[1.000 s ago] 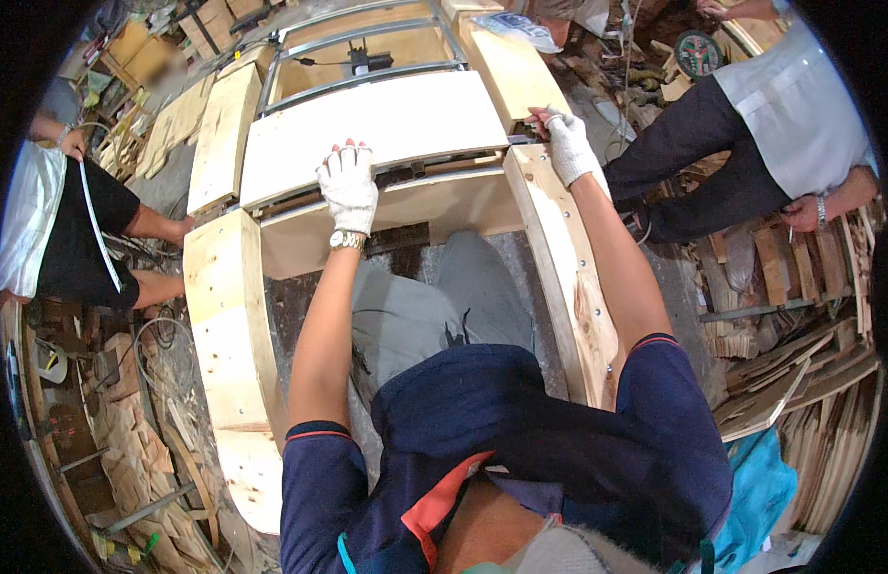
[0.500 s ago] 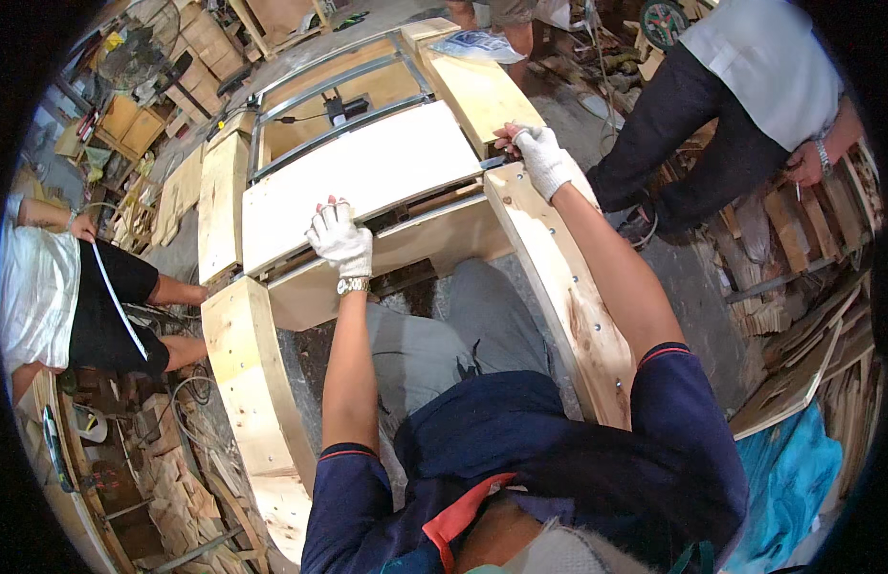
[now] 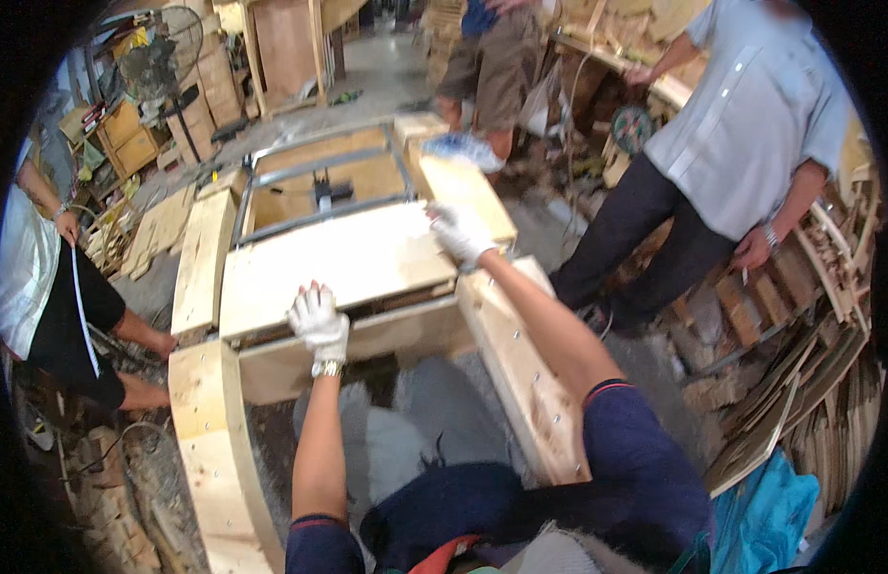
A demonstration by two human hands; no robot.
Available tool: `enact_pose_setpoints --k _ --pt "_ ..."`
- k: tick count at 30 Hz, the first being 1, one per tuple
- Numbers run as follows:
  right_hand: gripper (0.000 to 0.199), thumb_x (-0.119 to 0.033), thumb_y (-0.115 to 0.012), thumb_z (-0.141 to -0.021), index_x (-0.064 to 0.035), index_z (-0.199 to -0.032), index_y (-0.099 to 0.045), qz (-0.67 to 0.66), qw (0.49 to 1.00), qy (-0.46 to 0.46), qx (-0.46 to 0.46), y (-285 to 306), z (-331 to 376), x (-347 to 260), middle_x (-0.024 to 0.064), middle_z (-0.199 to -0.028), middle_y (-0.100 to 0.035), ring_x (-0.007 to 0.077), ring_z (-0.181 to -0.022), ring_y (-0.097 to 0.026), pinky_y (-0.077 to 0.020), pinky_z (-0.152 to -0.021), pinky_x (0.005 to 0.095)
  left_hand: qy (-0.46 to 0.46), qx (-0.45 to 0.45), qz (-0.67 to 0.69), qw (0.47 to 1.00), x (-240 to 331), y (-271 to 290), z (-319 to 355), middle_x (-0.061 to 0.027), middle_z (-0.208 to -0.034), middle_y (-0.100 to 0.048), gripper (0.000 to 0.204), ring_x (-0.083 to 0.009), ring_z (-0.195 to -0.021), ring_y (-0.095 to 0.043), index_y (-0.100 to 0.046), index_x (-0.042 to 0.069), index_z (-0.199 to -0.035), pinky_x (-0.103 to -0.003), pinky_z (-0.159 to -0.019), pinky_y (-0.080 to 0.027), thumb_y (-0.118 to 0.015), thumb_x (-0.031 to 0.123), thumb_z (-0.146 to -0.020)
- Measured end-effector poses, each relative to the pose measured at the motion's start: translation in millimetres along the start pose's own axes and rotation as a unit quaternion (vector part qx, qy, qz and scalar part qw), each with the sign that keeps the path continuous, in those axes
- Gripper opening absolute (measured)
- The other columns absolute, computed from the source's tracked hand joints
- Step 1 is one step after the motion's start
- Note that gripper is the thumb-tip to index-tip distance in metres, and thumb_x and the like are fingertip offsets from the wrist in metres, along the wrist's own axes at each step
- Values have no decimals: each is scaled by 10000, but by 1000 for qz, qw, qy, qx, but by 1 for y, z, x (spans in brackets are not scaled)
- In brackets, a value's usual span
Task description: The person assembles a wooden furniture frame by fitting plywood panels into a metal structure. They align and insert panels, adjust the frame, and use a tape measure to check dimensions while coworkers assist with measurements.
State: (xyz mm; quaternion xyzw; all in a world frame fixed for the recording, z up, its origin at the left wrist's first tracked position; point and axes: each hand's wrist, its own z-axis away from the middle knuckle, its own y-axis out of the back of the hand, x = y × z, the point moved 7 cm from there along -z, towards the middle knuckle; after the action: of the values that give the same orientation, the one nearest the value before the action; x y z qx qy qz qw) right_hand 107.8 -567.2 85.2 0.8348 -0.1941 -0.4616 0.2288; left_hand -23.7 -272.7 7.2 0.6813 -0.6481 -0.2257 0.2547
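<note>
My left hand (image 3: 319,323), in a white glove with bare fingertips, lies on the near left edge of a pale wooden panel (image 3: 334,263), fingers stretched forward. My right hand (image 3: 461,234), gloved alike and a little blurred, rests at the panel's right end with its fingers pointing over the top. The panel sits across a wooden frame, with a dark gap under its near edge. A thick side rail (image 3: 520,359) with bolt heads runs below my right forearm, and a curved side rail (image 3: 207,421) stands to the left. Behind the panel is a metal frame (image 3: 396,158) holding a black motor-like device (image 3: 329,191).
One person with a measuring tape (image 3: 83,311) stands at the left; another in a light shirt (image 3: 740,124) stands at the right. A third person's legs (image 3: 492,81) show at the back. Wood scraps, a fan (image 3: 157,67), stacked boards (image 3: 798,421) and blue cloth (image 3: 769,512) surround the frame.
The view has tilted up, showing more of the workshop behind. My right hand has shifted from the right rail joint onto the panel's right end. My left hand stays at the near edge.
</note>
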Motion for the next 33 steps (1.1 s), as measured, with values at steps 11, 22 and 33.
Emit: enact_pose_setpoints --k 11,22,33 --pt "335 -317 -585 -948 -85 -1163 -696 329 942 45 -54 -60 -69 25 187 -1204 -669 400 -1160 -629 -482 -1012 520 -11 50 58 997 17 5 -6 -89 -1172 -683 309 -314 -1151 -614 -686 92 -1068 -493 -937 -430 -672 55 -762" --pt "308 -306 -590 -922 -110 -1112 -733 350 934 29 -59 -60 -71 30 202 -1211 -658 401 -1170 -617 -485 -1007 523 -13 46 56 997 20 5 -4 -74 -1161 -669 297 -297 -1163 -601 -674 98 -1068 -472 -916 -433 -670 97 -771" --pt "245 -276 -584 -914 -118 -1001 -750 344 937 43 -47 -56 -66 17 161 -1156 -679 374 -1131 -627 -472 -1009 507 -3 36 66 997 17 4 -5 -64 -1141 -661 328 -290 -1178 -593 -683 104 -1084 -495 -963 -420 -696 115 -756"
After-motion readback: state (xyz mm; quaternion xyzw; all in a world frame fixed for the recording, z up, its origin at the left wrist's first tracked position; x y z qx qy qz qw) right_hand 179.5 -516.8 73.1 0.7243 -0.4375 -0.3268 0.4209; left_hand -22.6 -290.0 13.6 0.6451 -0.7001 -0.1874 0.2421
